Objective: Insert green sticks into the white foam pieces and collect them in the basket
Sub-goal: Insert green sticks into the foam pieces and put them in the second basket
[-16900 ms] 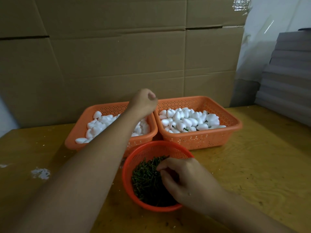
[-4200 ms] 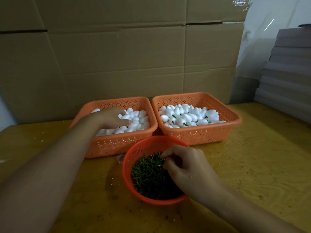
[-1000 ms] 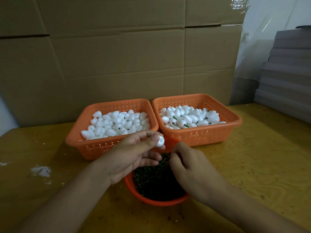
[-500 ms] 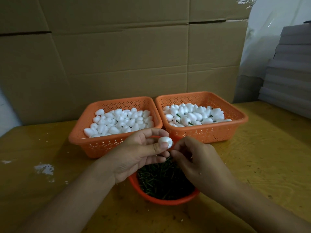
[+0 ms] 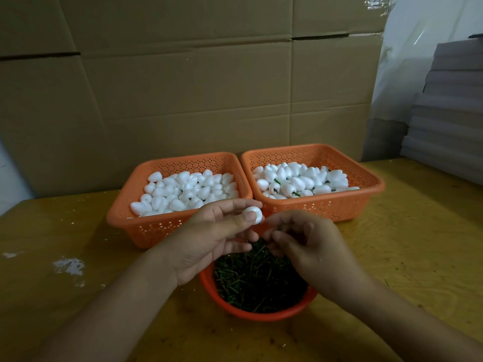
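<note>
Bench (image 5: 418, 244) of yellow wood, 3 orange containers on it. Far left: left basket (image 5: 146, 226) heaped with plain white foam pieces (image 5: 188, 190), no sticks showing. Just in front, raised above the bench: left hand (image 5: 209, 236), grip narrow, thumb and forefinger pinched on 1 foam piece (image 5: 253, 215). Foam piece egg-shaped, long axis seemingly running left to right, rounded end facing the right hand; which end is the narrow one, hard to tell. Below both hands, nearest the camera: round bowl (image 5: 222, 301) full of green sticks (image 5: 256, 280), lying criss-cross, no common direction. Next rightward: right hand (image 5: 308, 246), fingertips curled close together just beside the foam piece, almost touching. Stick between them: cannot tell, too small or hidden. Far right: right basket (image 5: 366, 202), holding finished pieces (image 5: 292, 182), green stubs poking out of several.

Step in hand, by judgement: insertion of a stick into the held piece. Next move calls for stick lined up with the piece's long axis, pushed straight in, then a drop into the right basket.
</note>
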Motion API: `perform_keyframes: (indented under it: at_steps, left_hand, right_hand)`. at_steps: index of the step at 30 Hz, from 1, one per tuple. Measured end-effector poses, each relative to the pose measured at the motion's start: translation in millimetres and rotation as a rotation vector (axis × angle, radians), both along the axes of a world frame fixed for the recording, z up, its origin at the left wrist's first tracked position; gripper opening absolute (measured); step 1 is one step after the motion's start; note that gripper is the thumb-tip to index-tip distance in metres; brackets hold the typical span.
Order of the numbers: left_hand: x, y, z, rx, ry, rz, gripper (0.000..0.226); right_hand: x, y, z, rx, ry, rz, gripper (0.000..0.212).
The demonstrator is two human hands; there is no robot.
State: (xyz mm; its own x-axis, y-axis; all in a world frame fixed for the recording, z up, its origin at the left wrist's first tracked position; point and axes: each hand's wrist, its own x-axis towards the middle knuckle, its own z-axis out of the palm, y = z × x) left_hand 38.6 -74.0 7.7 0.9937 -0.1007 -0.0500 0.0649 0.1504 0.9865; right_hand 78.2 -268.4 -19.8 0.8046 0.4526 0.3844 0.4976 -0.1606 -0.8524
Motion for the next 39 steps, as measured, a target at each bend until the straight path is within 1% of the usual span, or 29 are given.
perform_keyframes:
  at_steps: [4, 6, 7, 10, 14, 17, 19, 21, 24, 30, 34, 39]
  left_hand:
    - [0, 0, 0, 0.003, 0.002, 0.007, 0.029]
    - [-1, 0, 0, 0.0, -0.001, -0.005, 0.03]
    - [-1, 0, 0, 0.005, -0.004, -0.011, 0.031]
    - [-1, -1, 0, 0.026, -0.015, -0.016, 0.032]
    - [-1, -2, 0, 0.064, -0.02, -0.033, 0.031]
    - [-2, -3, -1, 0.066, -0.023, -0.021, 0.033]
    - [-2, -4, -1, 0.071, -0.027, -0.002, 0.034]
    - [-2, -4, -1, 0.08, -0.033, 0.003, 0.034]
    - [-1, -4, -1, 0.099, -0.051, 0.002, 0.033]
    - [-1, -3, -2, 0.197, -0.111, 0.004, 0.033]
    - [-1, -4, -3, 0.246, -0.145, 0.017, 0.034]
    - [-2, -4, -3, 0.267, -0.159, 0.034, 0.034]
  right_hand:
    - [-1, 1, 8, 0.271, 0.292, 0.067, 0.014]
    - [-3, -1, 13, 0.352, 0.365, 0.062, 0.007]
    - [-3, -2, 15, 0.363, 0.373, 0.055, 0.01]
    - [-5, -3, 18, 0.349, 0.364, 0.026, 0.021]
    - [-3, -2, 15, 0.372, 0.345, 0.014, 0.015]
    - [-2, -2, 13, 0.385, 0.337, 0.007, 0.015]
    - [-2, -2, 13, 0.364, 0.319, 0.005, 0.012]
    - [-3, -2, 13, 0.326, 0.287, -0.007, 0.005]
    - [-4, -1, 13, 0.275, 0.253, -0.032, 0.007]
    - [-5, 0, 12, 0.204, 0.205, -0.036, 0.006]
    - [-5, -1, 13, 0.193, 0.177, -0.034, 0.016]
    - [-3, -1, 10, 0.141, 0.168, -0.029, 0.016]
